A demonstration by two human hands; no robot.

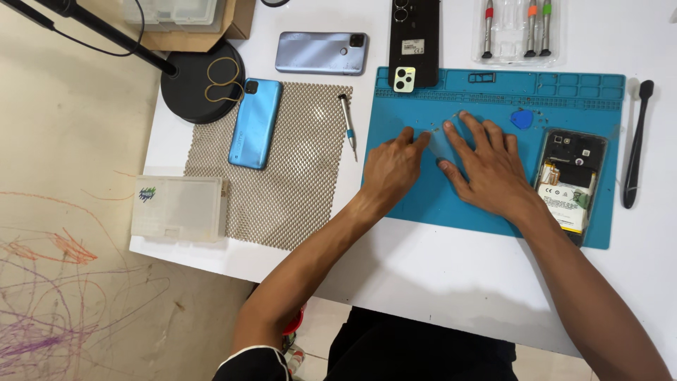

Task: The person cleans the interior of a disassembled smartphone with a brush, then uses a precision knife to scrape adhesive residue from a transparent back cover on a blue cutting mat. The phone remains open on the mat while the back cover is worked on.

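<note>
head view shows the left hand (pixel 391 169) and right hand (pixel 490 166) both spread flat, fingertips pressing a faint clear film (pixel 441 141) on the blue mat (pixel 493 92), so probably best to keep pressure even and slide slowly, clear of the tiny screws (pixel 431 127).

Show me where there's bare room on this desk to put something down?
Bare white table runs along the near edge, below the blue mat and mesh pad. The mat's left part is taken by both hands. The far edge is crowded with phones and screwdrivers.
</note>
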